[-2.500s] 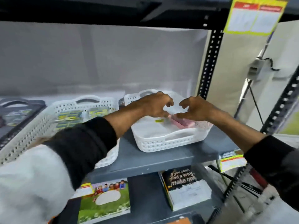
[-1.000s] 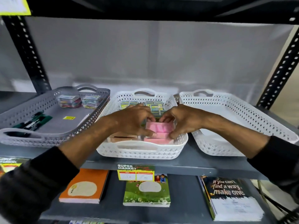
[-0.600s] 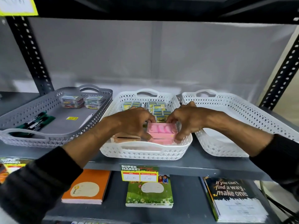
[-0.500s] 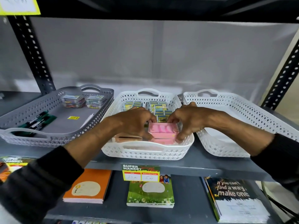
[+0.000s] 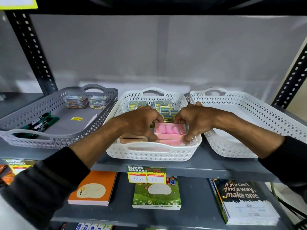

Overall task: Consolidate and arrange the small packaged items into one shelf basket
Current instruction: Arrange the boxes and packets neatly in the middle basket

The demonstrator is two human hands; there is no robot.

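Observation:
A stack of pink boxes (image 5: 169, 132) sits in the front right of the middle white basket (image 5: 149, 153). My left hand (image 5: 141, 122) grips the stack's left side and my right hand (image 5: 192, 120) grips its right side. Brownish boxes (image 5: 132, 140) lie beside the stack at the front left, partly hidden under my left hand. Several small green-and-yellow packets (image 5: 164, 107) fill the back of the same basket. The right white basket (image 5: 269, 117) shows only its bare white floor.
A grey basket (image 5: 54, 140) on the left holds dark markers (image 5: 39, 123) and two clear packets (image 5: 86, 101). Notebooks (image 5: 156, 193) lie on the shelf below, behind a price tag (image 5: 147, 175). Black perforated uprights (image 5: 33, 50) frame the shelf.
My hands carried the pink boxes from the right basket to the middle one. Over the last second both hands stay on the stack, which has barely shifted.

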